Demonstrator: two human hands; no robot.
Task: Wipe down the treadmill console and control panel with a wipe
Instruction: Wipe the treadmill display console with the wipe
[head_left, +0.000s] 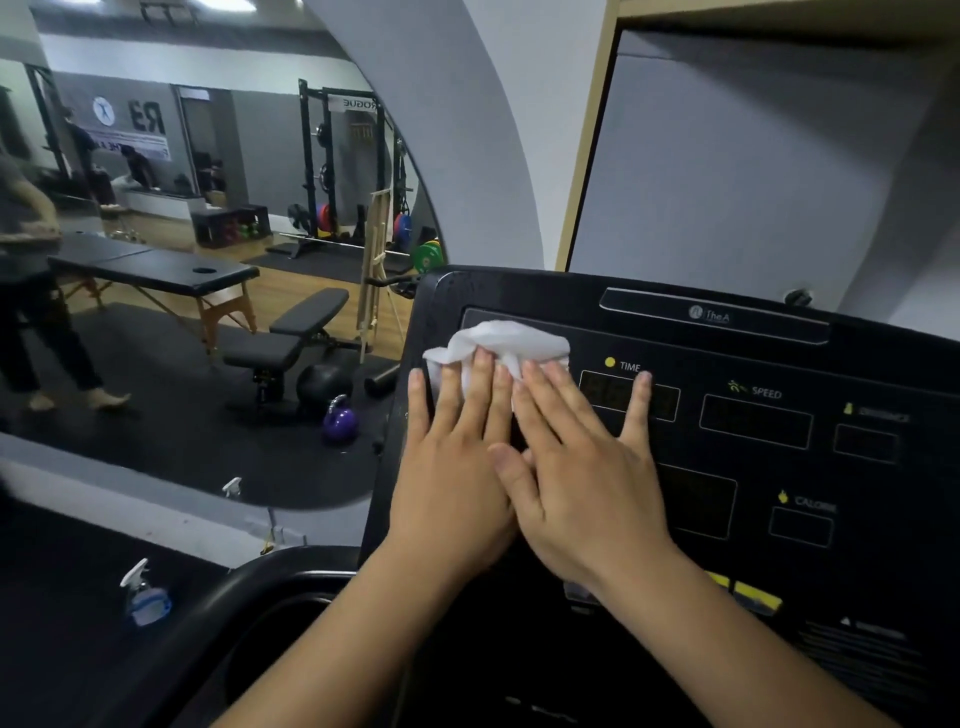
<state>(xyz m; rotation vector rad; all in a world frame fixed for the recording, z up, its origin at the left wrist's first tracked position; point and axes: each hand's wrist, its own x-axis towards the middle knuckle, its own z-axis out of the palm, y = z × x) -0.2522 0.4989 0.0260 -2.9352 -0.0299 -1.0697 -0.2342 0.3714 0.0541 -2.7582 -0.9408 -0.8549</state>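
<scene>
The black treadmill console (753, 332) fills the right half of the head view, with TIME, SPEED and CALORIE windows on its control panel (756, 421). A crumpled white wipe (511, 340) lies on the panel's upper left corner. My left hand (452, 467) lies flat with straight fingers, its fingertips pressing the wipe's lower edge. My right hand (582, 467) is also flat, overlapping the left one, its inner fingers on the wipe and its outer fingers spread onto the TIME window. Part of the wipe is hidden under my fingers.
A wall mirror (208, 234) to the left shows a massage table, a bench, a purple kettlebell and a person standing. A spray bottle (145, 597) stands on the dark ledge at lower left. Yellow buttons (753, 595) sit low on the console.
</scene>
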